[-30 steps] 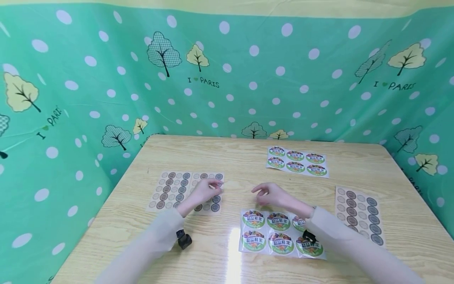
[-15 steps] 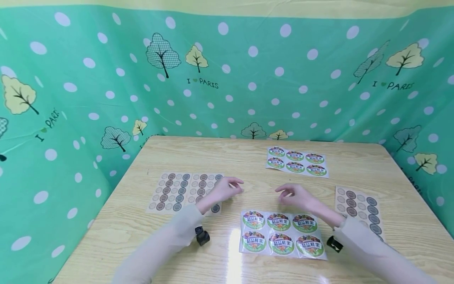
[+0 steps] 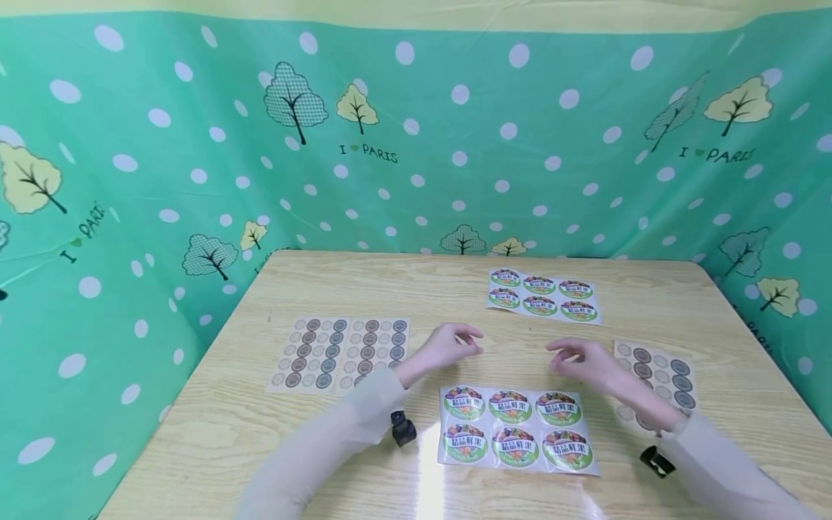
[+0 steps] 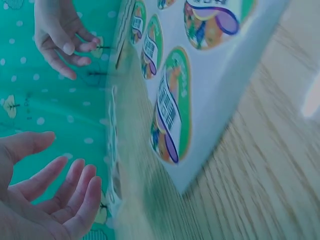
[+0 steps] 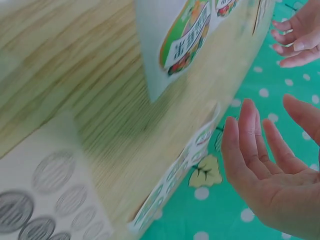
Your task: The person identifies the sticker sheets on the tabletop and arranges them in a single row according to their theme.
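Above the middle of the table my left hand (image 3: 448,345) hovers with loosely bent fingers and nothing in them. My right hand (image 3: 588,365) is held over the table at the right, its fingers relaxed and bare too. Below and between them lies a sheet of oval fruit stickers (image 3: 513,430), flat on the wood. In the left wrist view the left hand (image 4: 55,200) has its thumb apart from the fingers. The right wrist view has the right hand (image 5: 272,175) with fingers spread, beside a sheet of round stickers (image 5: 60,185).
Another fruit sticker sheet (image 3: 544,296) lies at the back. Two sheets of round brown and grey stickers (image 3: 308,354) lie side by side at the left, and one more round sticker sheet (image 3: 659,383) is partly under the right arm. A green patterned curtain (image 3: 416,144) stands behind the table (image 3: 364,282).
Both hands have moved to the right above the table, the left away from the round sticker sheets and the right from over the front fruit sheet. The sheets stay where they were.
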The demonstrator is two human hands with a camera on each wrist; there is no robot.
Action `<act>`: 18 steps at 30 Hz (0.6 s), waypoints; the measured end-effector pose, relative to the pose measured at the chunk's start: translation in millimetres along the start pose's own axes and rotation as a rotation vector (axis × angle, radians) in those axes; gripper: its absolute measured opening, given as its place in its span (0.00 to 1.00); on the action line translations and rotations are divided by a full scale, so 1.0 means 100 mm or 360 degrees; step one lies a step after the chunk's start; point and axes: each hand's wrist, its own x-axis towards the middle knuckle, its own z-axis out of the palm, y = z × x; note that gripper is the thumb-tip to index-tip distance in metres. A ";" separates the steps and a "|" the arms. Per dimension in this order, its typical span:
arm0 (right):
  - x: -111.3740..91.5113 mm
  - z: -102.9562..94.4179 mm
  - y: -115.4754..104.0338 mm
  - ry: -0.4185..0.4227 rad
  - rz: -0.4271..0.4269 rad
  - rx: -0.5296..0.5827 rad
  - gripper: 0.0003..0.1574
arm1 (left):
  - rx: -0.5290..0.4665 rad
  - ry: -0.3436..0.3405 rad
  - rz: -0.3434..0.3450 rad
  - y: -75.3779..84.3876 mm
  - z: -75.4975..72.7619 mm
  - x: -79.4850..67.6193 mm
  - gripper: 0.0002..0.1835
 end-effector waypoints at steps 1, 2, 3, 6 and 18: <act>-0.02 -0.02 0.03 0.0010 -0.0013 -0.0010 0.23 | 0.0007 -0.0007 0.0004 0.02 0.03 0.01 0.17; -0.03 -0.05 0.05 0.0021 -0.0019 -0.0020 0.23 | 0.0010 -0.0010 0.0010 0.04 0.06 0.03 0.17; -0.05 -0.07 0.07 0.0033 -0.0022 -0.0034 0.23 | 0.0011 -0.0018 0.0014 0.06 0.08 0.04 0.17; -0.11 -0.14 0.13 0.0070 -0.0008 -0.0072 0.24 | 0.0013 -0.0040 0.0036 0.13 0.17 0.08 0.17; -0.34 -0.37 0.30 0.0118 0.0107 -0.0179 0.25 | 0.0002 -0.0139 0.0090 0.36 0.50 0.20 0.17</act>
